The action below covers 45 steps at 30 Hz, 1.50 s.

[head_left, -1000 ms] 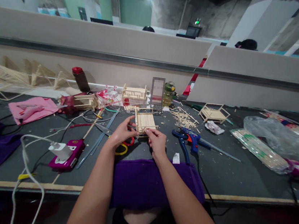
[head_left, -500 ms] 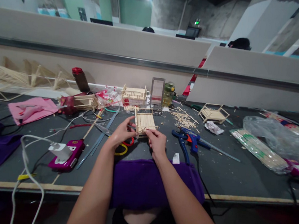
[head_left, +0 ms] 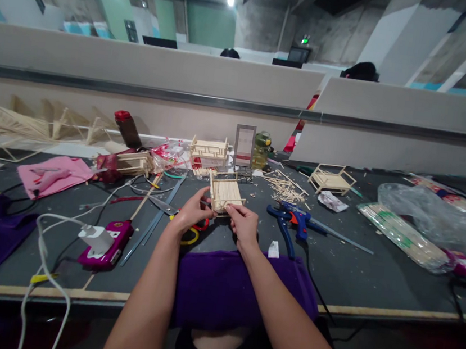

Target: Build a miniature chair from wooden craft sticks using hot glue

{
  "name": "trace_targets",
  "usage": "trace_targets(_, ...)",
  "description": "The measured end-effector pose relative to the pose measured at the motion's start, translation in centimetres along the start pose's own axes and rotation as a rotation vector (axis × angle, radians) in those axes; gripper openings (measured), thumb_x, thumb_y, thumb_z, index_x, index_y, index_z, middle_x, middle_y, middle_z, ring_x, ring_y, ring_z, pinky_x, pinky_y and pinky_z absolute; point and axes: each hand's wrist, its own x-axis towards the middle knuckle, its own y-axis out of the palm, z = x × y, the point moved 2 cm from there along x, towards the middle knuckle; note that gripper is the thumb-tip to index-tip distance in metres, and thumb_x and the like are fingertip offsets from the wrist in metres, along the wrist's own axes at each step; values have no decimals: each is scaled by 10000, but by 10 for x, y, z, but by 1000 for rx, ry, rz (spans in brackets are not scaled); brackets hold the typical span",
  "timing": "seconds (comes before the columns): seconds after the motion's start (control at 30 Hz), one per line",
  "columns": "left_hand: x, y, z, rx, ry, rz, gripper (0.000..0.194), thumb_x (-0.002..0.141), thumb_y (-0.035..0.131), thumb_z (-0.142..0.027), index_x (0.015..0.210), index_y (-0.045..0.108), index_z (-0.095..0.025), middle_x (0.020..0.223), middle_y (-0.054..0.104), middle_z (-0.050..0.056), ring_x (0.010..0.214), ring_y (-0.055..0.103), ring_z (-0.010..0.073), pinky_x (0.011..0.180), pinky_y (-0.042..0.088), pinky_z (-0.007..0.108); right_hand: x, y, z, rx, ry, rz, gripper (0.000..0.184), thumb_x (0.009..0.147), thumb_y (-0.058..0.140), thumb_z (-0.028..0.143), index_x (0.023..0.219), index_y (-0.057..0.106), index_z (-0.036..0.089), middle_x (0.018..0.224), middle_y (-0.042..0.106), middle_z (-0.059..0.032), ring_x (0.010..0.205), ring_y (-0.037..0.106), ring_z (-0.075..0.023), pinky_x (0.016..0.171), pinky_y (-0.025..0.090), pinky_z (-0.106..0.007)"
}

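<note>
A small furniture model [head_left: 226, 192] built of thin wooden sticks, with a slatted flat seat and raised rails, is held tilted above the table in front of me. My left hand [head_left: 191, 212] grips its left side, thumb at the near corner and fingers behind. At the front rail, my right hand [head_left: 244, 224] pinches with thumb and fingertips; whether a loose stick is also between them is too small to tell. Scissors [head_left: 190, 236] with red and yellow handles lie partly under my left hand. Right of my hands are blue pliers [head_left: 283, 229] and a blue glue gun [head_left: 302, 225].
Cut sticks [head_left: 285, 189] lie scattered behind. Similar stick models stand at the back [head_left: 208, 150] and right [head_left: 332, 179]. A purple cloth [head_left: 244, 292] covers the near edge. Left are a magenta power strip [head_left: 116, 245] with white cables and a pink glue gun [head_left: 51, 179]. Packaged sticks [head_left: 406, 235] lie right.
My left fingers have closed in on the model's left side, with the thumb now against its near corner. My right hand keeps its pinch at the front rail, shifted slightly left.
</note>
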Motion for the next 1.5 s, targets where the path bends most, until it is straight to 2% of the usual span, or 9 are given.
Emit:
trace_targets(0.47,-1,1,-4,22,0,9,797,574,782,-143,1303,463,-182,881,560,-23,615,594,87,585,481,231,2,0,-4,-25,-19,-1,409,621,761,452,846,762,111,395,473,73,344,344,-59,334,225,-191)
trace_targets(0.9,-1,1,-2,22,8,-3,800,572,788,-159,1308,476,-158,870,573,-15,611,602,98,583,482,238,1,0,-2,-9,-5,0,367,627,756,420,829,744,113,403,483,75,349,345,-55,331,229,-179)
trace_targets(1.03,2,0,1,35,25,-42,776,577,779,-167,1297,489,-165,857,584,-15,596,584,91,581,483,240,-4,-2,2,9,26,18,326,625,748,400,792,725,121,377,451,88,335,325,-50,324,207,-173)
trace_targets(1.17,7,-5,6,75,49,-167,728,581,755,-163,1265,503,-158,813,586,-23,588,571,96,582,473,242,-13,-4,14,25,48,50,315,615,763,394,779,718,129,417,473,80,350,331,-42,322,204,-160)
trace_targets(1.27,10,-11,6,127,87,-344,570,587,740,-157,1133,578,-157,772,583,-16,616,567,124,615,461,264,-18,-5,24,47,62,77,330,624,774,403,802,711,133,432,465,86,359,320,-37,321,204,-148)
trace_targets(1.4,4,-18,-7,162,192,-610,310,681,685,-214,986,626,-191,869,598,30,781,573,186,726,454,301,-18,-3,35,144,101,103,346,598,811,400,797,693,143,415,441,100,347,293,-30,317,176,-145)
trace_targets(1.5,-6,-17,-24,137,274,-706,187,796,612,-319,944,640,-208,900,611,37,839,561,202,746,439,290,-17,-1,42,245,124,114,342,591,828,391,781,668,156,404,426,113,329,267,-19,322,153,-145)
